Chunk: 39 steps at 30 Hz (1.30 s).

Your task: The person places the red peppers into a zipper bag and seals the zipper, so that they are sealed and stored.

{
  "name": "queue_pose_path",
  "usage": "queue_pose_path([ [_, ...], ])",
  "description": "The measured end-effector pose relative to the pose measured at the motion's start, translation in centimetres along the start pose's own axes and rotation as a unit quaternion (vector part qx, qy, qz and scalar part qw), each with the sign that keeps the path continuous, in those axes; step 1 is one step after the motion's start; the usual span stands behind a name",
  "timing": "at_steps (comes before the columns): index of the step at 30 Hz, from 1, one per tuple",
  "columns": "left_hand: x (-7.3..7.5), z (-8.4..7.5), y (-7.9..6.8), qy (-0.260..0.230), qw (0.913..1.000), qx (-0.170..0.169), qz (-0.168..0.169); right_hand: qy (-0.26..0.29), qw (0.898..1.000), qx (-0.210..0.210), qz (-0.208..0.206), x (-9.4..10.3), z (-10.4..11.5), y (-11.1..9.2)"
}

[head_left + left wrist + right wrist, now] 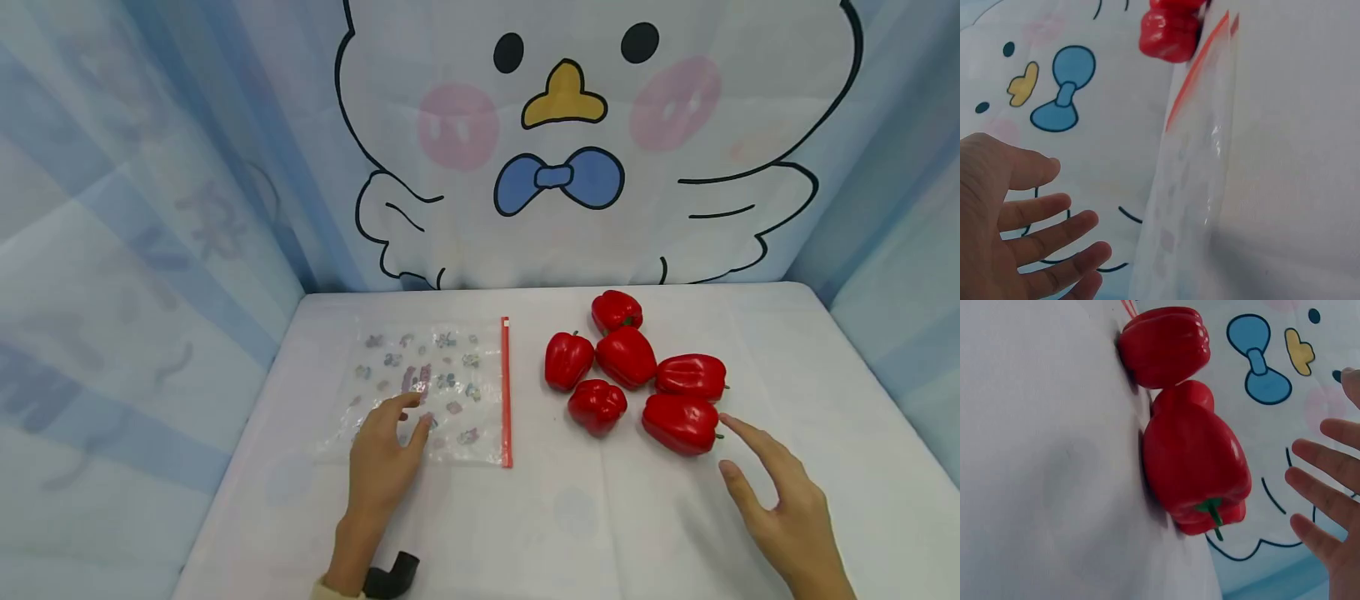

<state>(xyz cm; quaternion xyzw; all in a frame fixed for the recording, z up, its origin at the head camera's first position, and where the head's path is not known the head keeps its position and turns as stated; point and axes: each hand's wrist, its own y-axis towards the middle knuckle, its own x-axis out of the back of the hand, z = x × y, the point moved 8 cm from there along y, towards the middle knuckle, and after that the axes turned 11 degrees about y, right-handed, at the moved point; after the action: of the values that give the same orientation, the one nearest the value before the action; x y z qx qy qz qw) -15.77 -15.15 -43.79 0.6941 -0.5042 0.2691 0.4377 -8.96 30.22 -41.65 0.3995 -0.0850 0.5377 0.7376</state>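
My left hand (384, 458) hovers over the lower part of a clear zip bag (450, 425) printed with small figures, which lies flat with its red zip strip (506, 392) to the right. In the left wrist view the left hand (1035, 231) has its fingers spread, with nothing in them. My right hand (787, 500) is at the lower right, fingers apart and holding nothing, its fingertips close to the stem end of the nearest red bell pepper (678, 423). The right wrist view shows that bell pepper (1194, 459) large, with its green stem, beside the right hand (1335, 469).
Several more red bell peppers (626, 357) lie in a loose group right of the bag, on the white-covered table (555, 542). Behind stands a curtain (562, 242) with a cartoon bird. A black strap-like piece (393, 575) sits at the left wrist.
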Motion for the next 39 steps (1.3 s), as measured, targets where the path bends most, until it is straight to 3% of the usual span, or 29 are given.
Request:
queue_pose_path([
  [6, -1.1, -2.1, 0.1, 0.011, 0.9998, -0.018, 0.006, 0.048, 0.998, 0.047, 0.013, -1.9, 1.8, 0.9],
  [13, -2.5, -4.0, 0.2, 0.038, 0.9983, -0.044, 0.002, 0.062, 0.995, 0.070, 0.041, -3.7, 3.1, 1.7],
  [22, -5.2, -6.5, 0.9, 0.081, 0.9942, -0.061, 0.034, -0.004, 0.989, 0.111, 0.102, -6.6, 4.2, 3.1],
  [28, -6.7, -7.9, 1.2, 0.125, 0.9863, -0.100, 0.040, -0.028, 0.980, 0.147, 0.132, -8.1, 4.7, 4.0],
  [39, -8.1, -8.9, 1.6, 0.170, 0.9775, -0.119, 0.037, -0.075, 0.972, 0.148, 0.164, -10.4, 5.0, 5.0],
])
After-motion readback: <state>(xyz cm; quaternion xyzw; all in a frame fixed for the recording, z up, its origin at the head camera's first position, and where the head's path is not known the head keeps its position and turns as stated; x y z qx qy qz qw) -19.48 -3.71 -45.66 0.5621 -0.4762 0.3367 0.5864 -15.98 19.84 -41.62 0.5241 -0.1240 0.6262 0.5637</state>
